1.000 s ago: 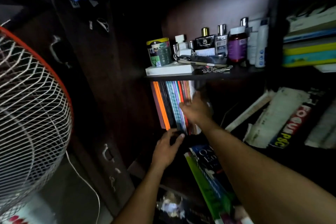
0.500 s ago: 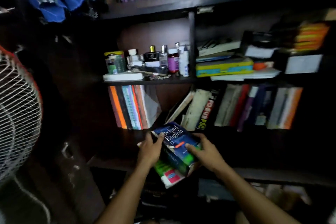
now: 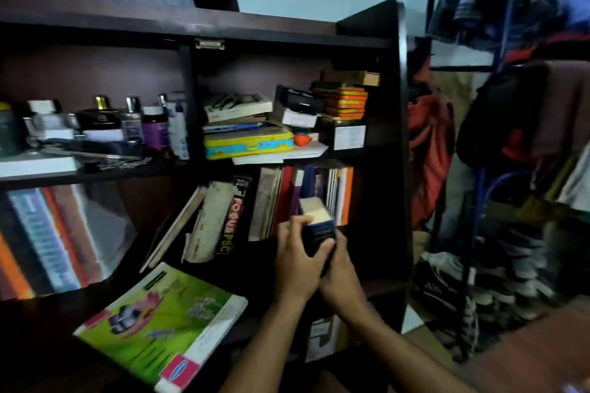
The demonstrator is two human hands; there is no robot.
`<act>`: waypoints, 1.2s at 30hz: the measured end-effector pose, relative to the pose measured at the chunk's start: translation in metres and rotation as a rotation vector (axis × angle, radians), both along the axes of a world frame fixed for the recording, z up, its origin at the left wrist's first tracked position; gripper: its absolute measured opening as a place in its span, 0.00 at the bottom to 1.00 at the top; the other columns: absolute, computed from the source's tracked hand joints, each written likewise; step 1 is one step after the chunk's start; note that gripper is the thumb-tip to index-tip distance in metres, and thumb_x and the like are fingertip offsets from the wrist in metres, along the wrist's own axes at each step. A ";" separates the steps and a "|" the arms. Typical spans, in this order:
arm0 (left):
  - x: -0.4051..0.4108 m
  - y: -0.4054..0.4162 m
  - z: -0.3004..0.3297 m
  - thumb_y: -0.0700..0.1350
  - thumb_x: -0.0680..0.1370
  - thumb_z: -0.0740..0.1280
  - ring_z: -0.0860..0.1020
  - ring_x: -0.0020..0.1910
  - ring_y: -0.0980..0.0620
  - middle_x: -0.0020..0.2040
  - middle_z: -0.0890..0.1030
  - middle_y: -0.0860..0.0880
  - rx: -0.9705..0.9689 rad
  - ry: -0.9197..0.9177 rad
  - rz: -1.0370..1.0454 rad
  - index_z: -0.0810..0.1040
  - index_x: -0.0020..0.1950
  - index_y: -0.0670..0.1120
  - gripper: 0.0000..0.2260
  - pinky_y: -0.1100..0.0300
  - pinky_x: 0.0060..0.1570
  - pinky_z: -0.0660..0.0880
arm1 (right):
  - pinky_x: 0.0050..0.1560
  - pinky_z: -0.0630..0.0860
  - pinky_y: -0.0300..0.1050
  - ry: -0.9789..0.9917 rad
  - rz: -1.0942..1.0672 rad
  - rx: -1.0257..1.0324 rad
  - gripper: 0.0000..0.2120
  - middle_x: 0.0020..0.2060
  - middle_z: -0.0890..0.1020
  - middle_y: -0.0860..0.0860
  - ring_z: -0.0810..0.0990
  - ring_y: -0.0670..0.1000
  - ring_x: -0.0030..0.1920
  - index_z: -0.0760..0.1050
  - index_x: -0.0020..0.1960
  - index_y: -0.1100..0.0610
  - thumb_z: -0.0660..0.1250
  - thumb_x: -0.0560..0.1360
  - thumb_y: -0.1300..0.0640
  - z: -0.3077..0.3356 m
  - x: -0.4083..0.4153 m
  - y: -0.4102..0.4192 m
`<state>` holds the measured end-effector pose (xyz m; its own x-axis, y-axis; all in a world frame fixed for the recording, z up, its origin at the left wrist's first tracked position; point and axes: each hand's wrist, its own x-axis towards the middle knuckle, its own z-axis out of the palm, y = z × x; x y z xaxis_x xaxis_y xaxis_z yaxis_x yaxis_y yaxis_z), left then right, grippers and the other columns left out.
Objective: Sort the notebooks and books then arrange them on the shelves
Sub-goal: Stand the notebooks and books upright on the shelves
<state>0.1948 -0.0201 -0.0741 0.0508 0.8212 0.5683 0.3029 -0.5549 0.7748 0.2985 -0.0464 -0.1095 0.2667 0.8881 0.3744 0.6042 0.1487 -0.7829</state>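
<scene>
Your left hand (image 3: 295,260) and right hand (image 3: 340,277) grip thick blue book (image 3: 317,223) together, upright, page edge up, in front of upright book row (image 3: 306,198) on right lower shelf (image 3: 380,285). Left fingers curl round book's near face; thumb at top left corner. Right fingers mostly hidden behind book. Green book (image 3: 159,325) lies flat, lower left.
</scene>
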 end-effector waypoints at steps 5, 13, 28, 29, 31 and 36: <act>0.007 0.031 -0.006 0.47 0.79 0.68 0.75 0.67 0.54 0.73 0.70 0.57 0.022 0.290 -0.230 0.56 0.77 0.68 0.33 0.51 0.62 0.77 | 0.49 0.81 0.48 0.121 -0.181 0.014 0.33 0.53 0.82 0.47 0.83 0.46 0.50 0.59 0.69 0.42 0.75 0.72 0.48 -0.003 0.037 0.015; -0.001 0.115 -0.043 0.41 0.66 0.78 0.80 0.62 0.46 0.59 0.83 0.48 0.433 0.787 0.047 0.84 0.59 0.46 0.21 0.50 0.77 0.59 | 0.54 0.78 0.40 0.267 -0.267 0.037 0.40 0.59 0.79 0.44 0.80 0.43 0.56 0.56 0.72 0.41 0.78 0.70 0.51 -0.019 0.049 0.058; 0.114 0.208 0.028 0.48 0.84 0.53 0.43 0.81 0.38 0.82 0.51 0.41 0.889 1.778 0.103 0.59 0.81 0.46 0.24 0.37 0.70 0.31 | 0.63 0.75 0.49 0.362 -0.465 0.203 0.38 0.62 0.78 0.50 0.78 0.51 0.60 0.59 0.73 0.47 0.78 0.71 0.57 -0.037 0.066 0.084; 0.115 0.214 0.029 0.48 0.84 0.53 0.43 0.81 0.37 0.83 0.50 0.42 0.917 1.838 0.093 0.58 0.81 0.47 0.24 0.35 0.70 0.32 | 0.64 0.75 0.49 0.367 -0.462 0.199 0.38 0.62 0.77 0.49 0.78 0.50 0.61 0.59 0.73 0.47 0.78 0.71 0.57 -0.038 0.066 0.084; 0.116 0.219 0.029 0.49 0.85 0.53 0.43 0.80 0.36 0.83 0.50 0.43 0.992 1.971 0.148 0.56 0.82 0.48 0.25 0.32 0.71 0.35 | 0.64 0.75 0.50 0.357 -0.451 0.188 0.38 0.63 0.77 0.48 0.77 0.50 0.62 0.59 0.73 0.46 0.78 0.71 0.56 -0.038 0.067 0.084; 0.118 0.206 0.032 0.51 0.84 0.56 0.44 0.80 0.35 0.82 0.47 0.41 1.112 2.226 0.324 0.48 0.82 0.44 0.30 0.32 0.75 0.47 | 0.65 0.75 0.51 0.337 -0.413 0.169 0.40 0.63 0.76 0.46 0.76 0.48 0.63 0.56 0.72 0.40 0.78 0.71 0.53 -0.038 0.067 0.083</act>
<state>0.3124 0.1855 -0.0420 0.8545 0.5136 -0.0775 -0.0023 -0.1455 -0.9894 0.3652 0.0370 -0.1479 0.7093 0.6193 0.3365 0.3593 0.0931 -0.9286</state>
